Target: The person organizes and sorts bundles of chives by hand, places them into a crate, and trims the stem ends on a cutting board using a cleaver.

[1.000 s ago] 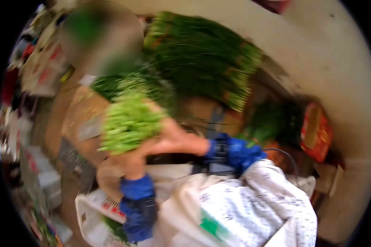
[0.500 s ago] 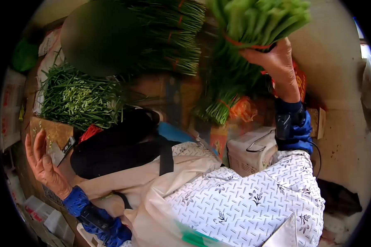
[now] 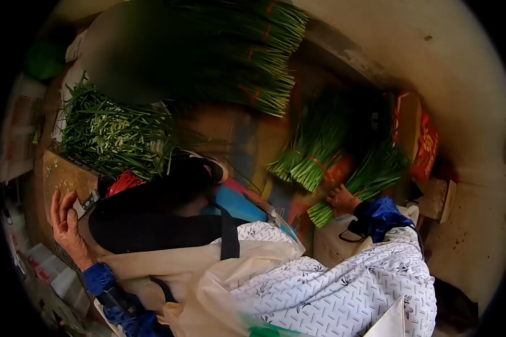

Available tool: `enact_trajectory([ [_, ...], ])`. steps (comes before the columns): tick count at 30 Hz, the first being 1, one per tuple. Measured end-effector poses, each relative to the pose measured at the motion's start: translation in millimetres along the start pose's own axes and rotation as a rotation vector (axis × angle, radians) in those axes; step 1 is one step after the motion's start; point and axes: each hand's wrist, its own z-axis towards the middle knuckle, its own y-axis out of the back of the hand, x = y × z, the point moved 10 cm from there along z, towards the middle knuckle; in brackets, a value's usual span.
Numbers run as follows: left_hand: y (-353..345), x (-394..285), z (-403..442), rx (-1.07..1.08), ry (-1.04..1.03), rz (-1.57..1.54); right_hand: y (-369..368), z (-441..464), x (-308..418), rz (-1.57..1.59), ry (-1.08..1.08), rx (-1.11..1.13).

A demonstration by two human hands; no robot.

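Note:
My right hand (image 3: 344, 200) reaches down at the right, its fingers curled round the pale cut end of a bunch of green chives (image 3: 376, 171). The bunch lies low, its leaves pointing up and right. Left of it lie two more banded chive bunches (image 3: 312, 160), with a reddish-orange plastic bag (image 3: 338, 168) between. My left hand (image 3: 70, 231) is raised at the left, fingers apart and slightly bent, holding nothing. Near it are a brown board (image 3: 67, 174) and a heap of loose chives (image 3: 115, 132).
Several banded chive bunches (image 3: 272, 62) are stacked at the top. A red printed bag (image 3: 426, 146) stands by the wall at right, above a wooden piece (image 3: 434, 199). A pale box (image 3: 331, 238) sits below my right hand. A blurred round patch hides the upper left.
My right hand has come down from high up, where it held a banded chive bunch, to a bunch lying low at the right. My left hand stays raised. The view has shifted slightly.

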Motion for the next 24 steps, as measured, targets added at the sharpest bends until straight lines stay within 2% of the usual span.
enact_trajectory([
  [2,1.9,4.6,2.8,0.006,0.023,-0.032,-27.0,23.2,-2.5,-0.114,-0.043,-0.055],
  [3,-0.4,1.3,2.0,-0.019,0.058,-0.030,-24.3,32.5,-6.4,-0.052,-0.080,0.032],
  [4,-6.6,0.8,-5.1,0.018,0.086,0.006,-5.6,29.8,8.9,0.025,-0.112,0.124],
  [6,-9.0,-12.9,0.6,0.027,0.080,0.047,38.0,84.5,9.5,-0.026,0.008,0.111],
  [8,-11.2,-12.1,-0.1,0.021,0.104,0.053,129.4,115.9,-20.7,0.281,-0.028,0.105],
  [9,-8.6,-8.9,-0.5,0.021,0.114,0.059,183.4,133.7,-40.9,0.309,-0.057,-0.099],
  [11,-7.7,-7.3,-0.8,0.023,0.123,0.086,363.5,110.4,-50.7,0.247,-0.114,-0.542],
  [13,-7.6,-10.8,-1.8,-0.007,0.153,0.116,470.9,118.1,-38.8,0.367,0.142,-0.902],
  [17,5.1,-12.5,-1.3,-0.081,0.190,0.175,586.0,194.5,45.1,0.625,0.553,-0.996],
  [19,15.0,-10.0,-3.4,-0.092,0.210,0.217,638.3,234.3,88.3,0.592,0.650,-1.089],
  [21,23.3,-15.5,-5.5,-0.103,0.220,0.342,692.6,267.1,117.9,0.638,0.713,-1.205],
  [23,36.7,-15.2,-10.0,-0.113,0.203,0.423,741.1,299.7,132.5,0.457,0.671,-1.498],
  [24,45.1,-11.2,-13.4,-0.123,0.211,0.440,762.8,322.5,132.2,0.448,0.641,-1.519],
])
